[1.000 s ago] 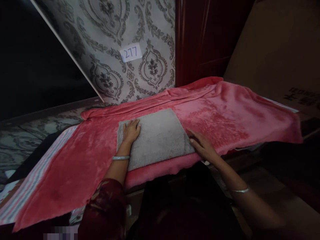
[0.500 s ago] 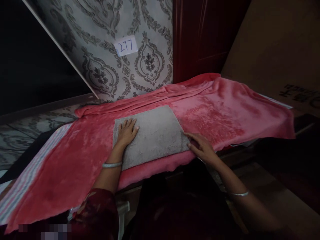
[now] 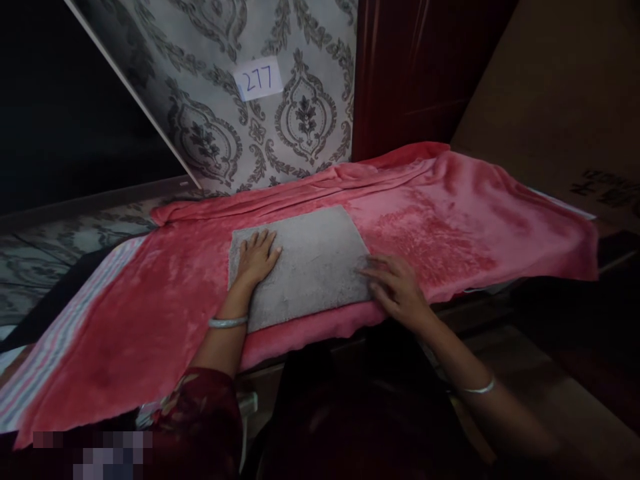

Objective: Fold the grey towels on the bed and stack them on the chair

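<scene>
A grey, plush-looking cloth (image 3: 315, 263) lies flat on a pink-red blanket (image 3: 145, 320). My left hand (image 3: 257, 257) rests palm down on the cloth's left part, its fingers a little spread. At the cloth's right edge, my right hand (image 3: 397, 287) has its fingers apart and slightly bent, the fingertips over the edge. No cloth shows pinched between them.
Behind the blanket stands a patterned wall (image 3: 305, 120) with a paper label (image 3: 259, 78) reading 277. A dark screen (image 3: 85, 113) is at the left. A dark red panel (image 3: 405, 80) and a large cardboard box (image 3: 560, 100) stand at the right.
My right hand's fingers have spread and moved slightly inward over the cloth's right edge. My left hand stays flat on the cloth. The whole view has shifted a little.
</scene>
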Demonstrator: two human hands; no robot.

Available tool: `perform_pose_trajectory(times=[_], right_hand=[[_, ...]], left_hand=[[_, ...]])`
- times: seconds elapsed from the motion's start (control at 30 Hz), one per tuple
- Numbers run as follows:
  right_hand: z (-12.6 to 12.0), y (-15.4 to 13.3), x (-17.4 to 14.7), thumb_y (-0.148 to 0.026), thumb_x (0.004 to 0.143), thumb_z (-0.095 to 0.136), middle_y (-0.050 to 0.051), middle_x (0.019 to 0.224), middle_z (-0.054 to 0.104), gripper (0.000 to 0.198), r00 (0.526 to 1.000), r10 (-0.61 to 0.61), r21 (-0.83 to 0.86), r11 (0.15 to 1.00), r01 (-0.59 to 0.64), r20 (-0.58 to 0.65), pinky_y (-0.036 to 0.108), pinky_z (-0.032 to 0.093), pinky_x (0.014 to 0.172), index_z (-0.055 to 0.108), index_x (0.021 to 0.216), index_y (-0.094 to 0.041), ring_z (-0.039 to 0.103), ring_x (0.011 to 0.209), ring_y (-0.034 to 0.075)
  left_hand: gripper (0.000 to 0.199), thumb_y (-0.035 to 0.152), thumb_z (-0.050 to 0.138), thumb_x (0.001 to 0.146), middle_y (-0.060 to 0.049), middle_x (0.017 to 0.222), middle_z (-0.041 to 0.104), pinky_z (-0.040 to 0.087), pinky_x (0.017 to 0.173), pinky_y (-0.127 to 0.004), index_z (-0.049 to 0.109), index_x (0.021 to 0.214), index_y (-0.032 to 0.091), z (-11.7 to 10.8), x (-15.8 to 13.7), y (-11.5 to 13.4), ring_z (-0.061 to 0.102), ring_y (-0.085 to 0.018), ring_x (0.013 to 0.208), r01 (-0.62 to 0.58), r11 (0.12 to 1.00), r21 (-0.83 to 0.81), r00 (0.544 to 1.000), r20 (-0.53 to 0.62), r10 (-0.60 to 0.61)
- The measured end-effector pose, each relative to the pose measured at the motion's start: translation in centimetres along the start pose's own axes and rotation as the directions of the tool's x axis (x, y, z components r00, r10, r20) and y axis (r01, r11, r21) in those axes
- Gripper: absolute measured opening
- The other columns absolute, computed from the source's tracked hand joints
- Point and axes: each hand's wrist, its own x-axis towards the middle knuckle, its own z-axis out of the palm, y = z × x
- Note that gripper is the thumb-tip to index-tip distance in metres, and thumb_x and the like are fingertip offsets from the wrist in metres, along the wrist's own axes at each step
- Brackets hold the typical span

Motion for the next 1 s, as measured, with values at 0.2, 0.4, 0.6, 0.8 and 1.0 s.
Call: perform_pose_trajectory(times=[0.2,0.4,0.6,0.8,1.0], right_hand=[[1.6,-1.4,0.5,-0.035,0.096,0.057,0.008,0.158,0.045,0.057,0.94,-0.116,-0.135,0.977,0.167,0.322,0.062,0.028,0.119,0.046,0.152,-0.027,0.035,0.148,0.03],[1.3,-0.8,0.7,-0.012,0.09,0.053,0.009,0.155,0.048,0.064,0.924,-0.146,-0.177,0.96,0.219,0.353,0.059,0.031,0.119,0.046,0.152,-0.026,0.039,0.146,0.028],[1.1,-0.2,0.9,-0.001,0.088,0.043,0.006,0.147,0.057,0.066,0.916,-0.209,-0.111,0.959,0.26,0.342,0.052,0.04,0.117,0.053,0.147,-0.027,0.047,0.141,0.023],[-0.5,0.3,-0.3,-0.013,0.095,0.045,0.006,0.136,0.066,0.047,0.946,-0.206,-0.009,0.977,0.215,0.252,0.051,0.047,0.111,0.064,0.135,-0.026,0.058,0.131,0.023],[-0.9,-0.8,3.9,-0.032,0.1,0.047,0.008,0.121,0.073,0.033,0.954,-0.142,0.004,0.989,0.146,0.265,0.054,0.045,0.111,0.071,0.122,-0.026,0.064,0.121,0.028]], left_hand=[[0.061,0.045,0.03,0.102,-0.011,0.165,0.031,0.02,0.123,-0.057,0.036,0.157,0.02,0.0,-0.1,0.1,0.024,-0.032,0.154,0.006,1.0,-0.02,1.0,0.002,-0.006],[0.06,0.045,0.031,0.102,-0.011,0.165,0.032,0.02,0.123,-0.056,0.037,0.157,0.021,0.1,-0.1,0.1,0.026,-0.032,0.153,-0.003,0.999,-0.034,1.0,-0.006,0.003],[0.059,0.044,0.033,0.102,-0.011,0.164,0.033,0.021,0.123,-0.056,0.037,0.157,0.022,0.2,-0.2,0.0,0.026,-0.032,0.153,-0.003,0.999,-0.034,1.0,-0.02,0.002],[0.059,0.045,0.034,0.103,-0.009,0.165,0.031,0.019,0.123,-0.056,0.037,0.157,0.023,0.3,-0.4,0.0,0.024,-0.031,0.154,0.009,0.998,-0.056,1.0,-0.002,-0.009],[0.058,0.044,0.037,0.102,-0.009,0.165,0.033,0.019,0.123,-0.056,0.038,0.157,0.023,0.4,-0.5,0.2,0.026,-0.031,0.153,0.009,0.998,-0.059,1.0,-0.018,-0.01]])
